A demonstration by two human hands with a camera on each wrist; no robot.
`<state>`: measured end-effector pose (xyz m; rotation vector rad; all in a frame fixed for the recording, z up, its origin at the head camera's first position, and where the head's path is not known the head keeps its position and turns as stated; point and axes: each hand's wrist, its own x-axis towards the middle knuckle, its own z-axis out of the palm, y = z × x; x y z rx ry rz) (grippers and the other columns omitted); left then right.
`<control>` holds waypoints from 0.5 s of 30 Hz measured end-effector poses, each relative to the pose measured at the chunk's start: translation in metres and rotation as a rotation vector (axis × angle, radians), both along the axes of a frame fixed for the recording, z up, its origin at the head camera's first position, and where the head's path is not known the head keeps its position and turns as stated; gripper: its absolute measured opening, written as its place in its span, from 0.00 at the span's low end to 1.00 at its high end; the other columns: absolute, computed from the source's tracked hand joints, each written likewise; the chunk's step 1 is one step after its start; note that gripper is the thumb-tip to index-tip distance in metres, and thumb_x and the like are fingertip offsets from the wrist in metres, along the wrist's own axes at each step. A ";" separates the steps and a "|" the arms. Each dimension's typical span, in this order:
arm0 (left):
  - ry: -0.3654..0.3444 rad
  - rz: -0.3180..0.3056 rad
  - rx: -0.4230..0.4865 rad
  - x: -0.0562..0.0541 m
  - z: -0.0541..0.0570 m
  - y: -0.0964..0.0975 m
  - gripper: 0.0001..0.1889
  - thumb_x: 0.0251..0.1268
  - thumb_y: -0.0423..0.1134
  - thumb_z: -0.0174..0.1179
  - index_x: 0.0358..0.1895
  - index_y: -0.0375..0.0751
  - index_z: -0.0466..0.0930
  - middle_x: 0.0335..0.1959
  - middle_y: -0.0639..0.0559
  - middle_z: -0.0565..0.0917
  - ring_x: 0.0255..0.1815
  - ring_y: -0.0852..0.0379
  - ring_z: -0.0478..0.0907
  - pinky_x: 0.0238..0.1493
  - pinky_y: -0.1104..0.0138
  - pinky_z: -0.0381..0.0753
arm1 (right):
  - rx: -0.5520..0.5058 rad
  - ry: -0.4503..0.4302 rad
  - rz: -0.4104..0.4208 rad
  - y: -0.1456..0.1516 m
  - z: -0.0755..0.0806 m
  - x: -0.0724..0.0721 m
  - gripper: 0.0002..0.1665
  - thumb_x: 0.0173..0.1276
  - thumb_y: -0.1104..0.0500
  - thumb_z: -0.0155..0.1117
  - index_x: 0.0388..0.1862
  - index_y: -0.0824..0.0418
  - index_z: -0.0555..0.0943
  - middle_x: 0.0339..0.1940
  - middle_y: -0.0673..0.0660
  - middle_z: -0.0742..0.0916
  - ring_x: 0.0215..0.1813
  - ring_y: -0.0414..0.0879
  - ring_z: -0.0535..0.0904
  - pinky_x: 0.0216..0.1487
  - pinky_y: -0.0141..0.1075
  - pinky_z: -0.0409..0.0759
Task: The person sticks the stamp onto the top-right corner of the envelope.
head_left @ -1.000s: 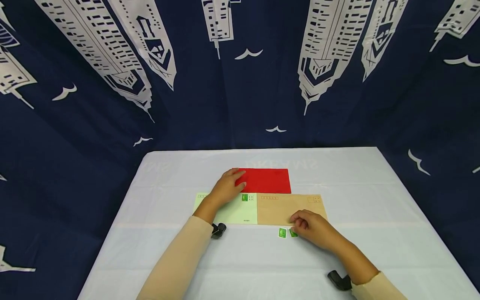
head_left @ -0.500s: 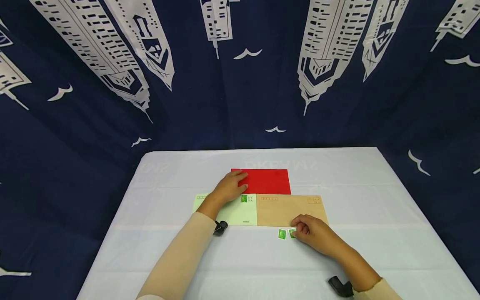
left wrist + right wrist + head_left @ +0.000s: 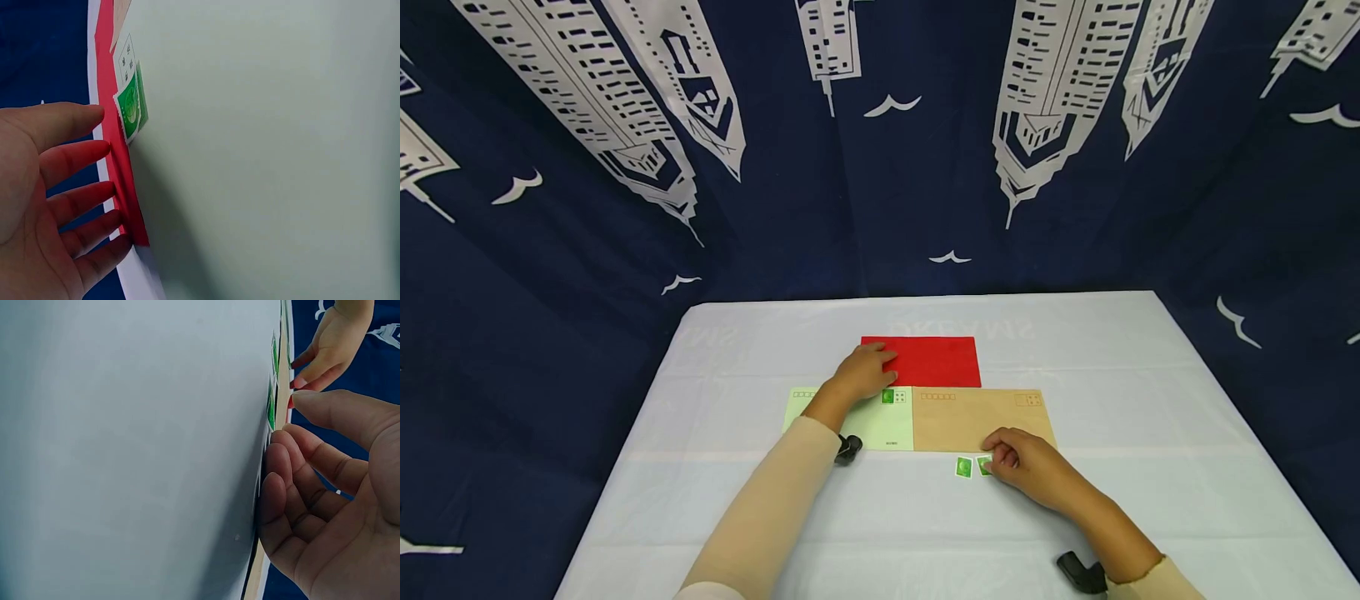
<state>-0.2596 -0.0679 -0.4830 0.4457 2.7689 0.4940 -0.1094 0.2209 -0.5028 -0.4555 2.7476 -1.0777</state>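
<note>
In the head view my left hand (image 3: 863,372) touches the left part of a red envelope (image 3: 936,362) with its fingers extended. Below it lies a pale green envelope (image 3: 880,429), partly under my left forearm, with a green stamp (image 3: 887,397) at its upper right. That stamp (image 3: 130,107) looks slightly lifted at its edge in the left wrist view. My right hand (image 3: 1030,467) hovers or rests by the lower edge of a brown envelope (image 3: 973,421). Its fingers are loosely bent, thumb and index apart, beside two loose green stamps (image 3: 964,467); the thumb partly hides the nearer one (image 3: 271,406).
A white cloth (image 3: 1150,433) covers the table. Behind hangs a dark blue curtain (image 3: 925,192) printed with white buildings and birds. Black camera mounts (image 3: 1081,573) sit at both wrists.
My left hand has shifted slightly right over the red envelope. The right hand has moved slightly toward me, still beside the loose stamps. The envelopes and stamps look unmoved.
</note>
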 end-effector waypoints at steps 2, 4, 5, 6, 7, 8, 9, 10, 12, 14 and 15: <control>0.005 0.003 -0.014 0.000 -0.001 0.001 0.27 0.75 0.48 0.55 0.74 0.50 0.70 0.80 0.47 0.63 0.82 0.45 0.57 0.80 0.52 0.62 | 0.006 0.000 -0.002 0.000 0.001 0.000 0.09 0.66 0.62 0.70 0.45 0.58 0.83 0.32 0.45 0.81 0.35 0.32 0.73 0.37 0.26 0.76; 0.012 0.008 -0.032 0.000 -0.001 0.003 0.27 0.74 0.48 0.56 0.74 0.50 0.70 0.80 0.47 0.63 0.81 0.45 0.56 0.79 0.52 0.63 | 0.010 0.003 -0.001 0.000 0.001 0.000 0.10 0.66 0.62 0.70 0.45 0.59 0.83 0.32 0.45 0.81 0.36 0.32 0.74 0.38 0.26 0.77; 0.014 0.009 -0.044 0.000 -0.001 0.003 0.28 0.74 0.49 0.56 0.74 0.51 0.70 0.80 0.47 0.63 0.82 0.45 0.56 0.79 0.53 0.63 | 0.011 0.003 0.000 -0.001 0.002 0.000 0.10 0.66 0.62 0.70 0.45 0.59 0.83 0.32 0.45 0.81 0.36 0.33 0.74 0.38 0.27 0.77; 0.017 0.009 -0.054 0.000 -0.001 0.004 0.28 0.74 0.49 0.56 0.75 0.51 0.70 0.80 0.47 0.63 0.81 0.46 0.56 0.79 0.53 0.64 | 0.013 0.002 0.000 -0.001 0.002 0.000 0.10 0.66 0.62 0.70 0.45 0.59 0.83 0.33 0.46 0.81 0.36 0.33 0.74 0.38 0.27 0.77; 0.018 0.010 -0.063 0.001 -0.001 0.005 0.28 0.74 0.49 0.56 0.75 0.52 0.70 0.80 0.47 0.63 0.81 0.46 0.56 0.79 0.53 0.64 | 0.015 0.001 0.000 -0.001 0.002 0.001 0.10 0.66 0.63 0.70 0.46 0.59 0.83 0.33 0.46 0.82 0.36 0.33 0.74 0.38 0.27 0.77; 0.019 0.008 -0.068 0.001 -0.001 0.005 0.28 0.74 0.49 0.56 0.75 0.51 0.69 0.80 0.47 0.63 0.81 0.46 0.56 0.79 0.53 0.63 | 0.017 0.000 -0.002 -0.001 0.002 0.001 0.10 0.66 0.63 0.70 0.45 0.60 0.83 0.33 0.46 0.82 0.36 0.33 0.74 0.38 0.27 0.77; 0.017 0.007 -0.071 0.002 0.000 0.006 0.28 0.74 0.48 0.57 0.75 0.51 0.69 0.80 0.47 0.62 0.82 0.46 0.56 0.79 0.53 0.63 | 0.019 -0.001 -0.004 -0.001 0.002 0.001 0.10 0.65 0.63 0.70 0.45 0.60 0.83 0.33 0.46 0.81 0.36 0.33 0.74 0.38 0.27 0.77; 0.015 0.006 -0.072 0.002 0.001 0.007 0.28 0.74 0.48 0.57 0.75 0.51 0.69 0.80 0.46 0.62 0.82 0.46 0.56 0.79 0.52 0.63 | 0.023 -0.002 -0.006 -0.001 0.002 0.001 0.10 0.65 0.63 0.70 0.45 0.60 0.83 0.32 0.46 0.81 0.36 0.34 0.75 0.38 0.27 0.77; 0.010 0.007 -0.068 0.003 0.002 0.008 0.29 0.73 0.48 0.58 0.75 0.51 0.69 0.80 0.46 0.62 0.82 0.46 0.56 0.79 0.52 0.63 | 0.029 -0.003 -0.011 -0.001 0.002 0.002 0.11 0.64 0.64 0.71 0.45 0.60 0.83 0.32 0.45 0.81 0.36 0.34 0.75 0.38 0.27 0.77; 0.004 0.013 -0.065 0.003 0.003 0.009 0.29 0.73 0.48 0.58 0.75 0.51 0.68 0.80 0.45 0.62 0.82 0.46 0.57 0.80 0.52 0.62 | 0.034 -0.002 -0.014 -0.001 0.002 0.002 0.11 0.63 0.64 0.72 0.45 0.60 0.83 0.32 0.45 0.81 0.36 0.35 0.75 0.38 0.27 0.77; 0.002 0.016 -0.067 0.004 0.003 0.010 0.29 0.73 0.48 0.58 0.75 0.52 0.68 0.80 0.45 0.61 0.82 0.47 0.57 0.79 0.52 0.62 | 0.034 -0.003 -0.015 -0.001 0.002 0.003 0.12 0.63 0.64 0.72 0.45 0.60 0.83 0.32 0.45 0.81 0.36 0.35 0.75 0.38 0.27 0.77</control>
